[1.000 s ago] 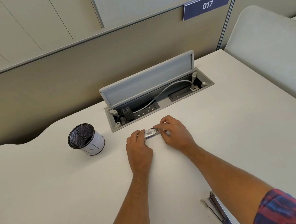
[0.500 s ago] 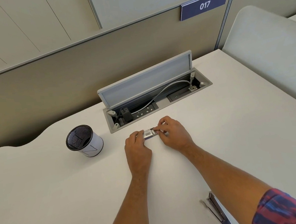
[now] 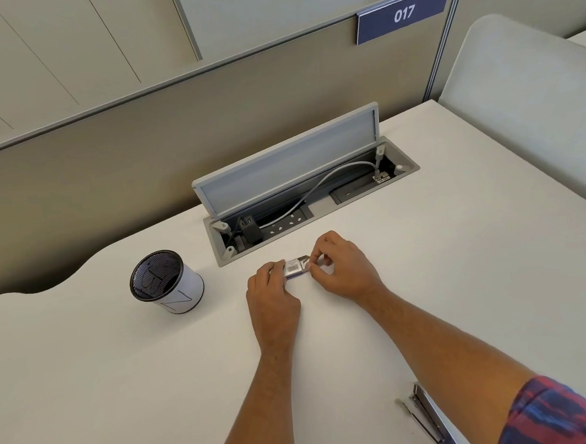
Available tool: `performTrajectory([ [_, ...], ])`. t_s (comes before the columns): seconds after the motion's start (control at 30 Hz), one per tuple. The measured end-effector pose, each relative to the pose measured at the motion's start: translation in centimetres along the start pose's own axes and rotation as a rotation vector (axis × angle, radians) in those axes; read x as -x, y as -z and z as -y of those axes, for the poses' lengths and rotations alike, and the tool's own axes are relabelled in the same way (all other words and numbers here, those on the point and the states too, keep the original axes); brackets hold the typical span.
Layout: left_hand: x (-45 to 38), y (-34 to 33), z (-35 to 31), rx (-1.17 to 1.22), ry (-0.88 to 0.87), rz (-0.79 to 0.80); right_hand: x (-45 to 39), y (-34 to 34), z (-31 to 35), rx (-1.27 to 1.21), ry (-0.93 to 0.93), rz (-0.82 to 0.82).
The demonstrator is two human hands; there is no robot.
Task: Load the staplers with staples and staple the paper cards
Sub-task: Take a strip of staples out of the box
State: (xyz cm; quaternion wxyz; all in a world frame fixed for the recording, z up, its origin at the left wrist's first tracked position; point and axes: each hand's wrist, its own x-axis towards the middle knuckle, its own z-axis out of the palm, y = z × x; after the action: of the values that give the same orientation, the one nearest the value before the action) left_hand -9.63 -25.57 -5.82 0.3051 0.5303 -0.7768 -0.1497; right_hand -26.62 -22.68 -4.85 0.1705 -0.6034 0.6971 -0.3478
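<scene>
Lying roughly left-right: staple box point(image 3: 296, 267)

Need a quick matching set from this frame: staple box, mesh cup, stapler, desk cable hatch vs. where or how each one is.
Things:
1. staple box
2. mesh cup
3. stapler
4. cable hatch

States:
A. lid propped open at the back of the desk
B. lying open at the near edge, under the right forearm
C. held between both hands
D. standing alone to the left of the hands

Pairs: 1-C, 2-D, 3-B, 4-A

Left hand point(image 3: 272, 293) and right hand point(image 3: 342, 267) side by side mid-bench, fingers curled, pinching one small box; forearms outstretched.
</scene>
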Motion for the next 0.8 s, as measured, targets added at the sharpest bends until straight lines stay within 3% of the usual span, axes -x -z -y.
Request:
performTrajectory([
  [0.8, 0.00, -0.17, 0.18, -0.019, -0.008, 0.001, -0.01, 0.26, 0.21, -0.044, -0.030, -0.032],
])
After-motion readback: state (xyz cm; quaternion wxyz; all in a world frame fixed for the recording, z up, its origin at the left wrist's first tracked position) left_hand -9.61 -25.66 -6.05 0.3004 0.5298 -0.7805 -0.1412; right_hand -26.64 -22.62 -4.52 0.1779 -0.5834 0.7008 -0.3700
